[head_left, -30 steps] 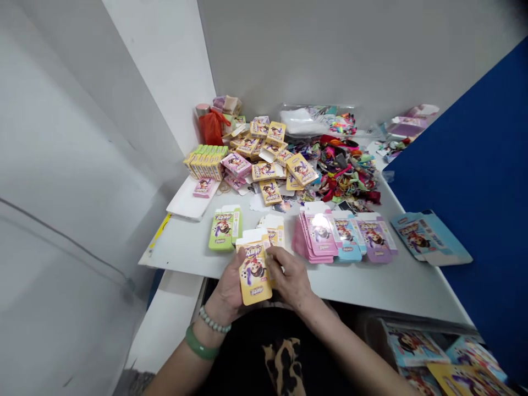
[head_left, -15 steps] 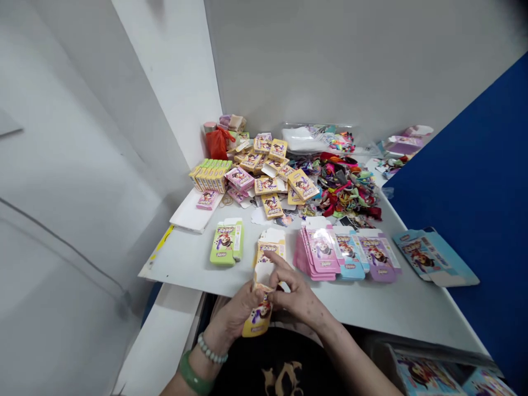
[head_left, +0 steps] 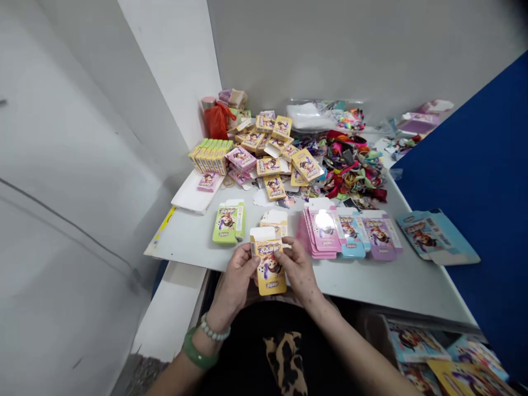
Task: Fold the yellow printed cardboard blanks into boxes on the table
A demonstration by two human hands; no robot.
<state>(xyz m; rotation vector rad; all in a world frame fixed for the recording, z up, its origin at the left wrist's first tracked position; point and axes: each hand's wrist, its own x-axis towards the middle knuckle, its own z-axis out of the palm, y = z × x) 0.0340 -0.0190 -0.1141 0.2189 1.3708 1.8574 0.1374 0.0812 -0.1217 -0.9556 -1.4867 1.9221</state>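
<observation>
You're at a small packing station tucked into a corner of plain grey walls. The white table (head_left: 371, 286) carries flat printed cartons (head_left: 350, 234) near its front edge, folded boxes (head_left: 268, 148) and loose hair ties (head_left: 350, 168) toward the back, and a blue partition (head_left: 474, 181) along its right edge.

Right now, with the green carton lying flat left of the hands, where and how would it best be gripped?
Probably by its two long side edges, coming straight down from above. The green carton lies flat on the table, printed face up, bare table on its left and near sides. The yellow stack sits apart on its right. Both the left hand and right hand hold the yellow carton.
</observation>
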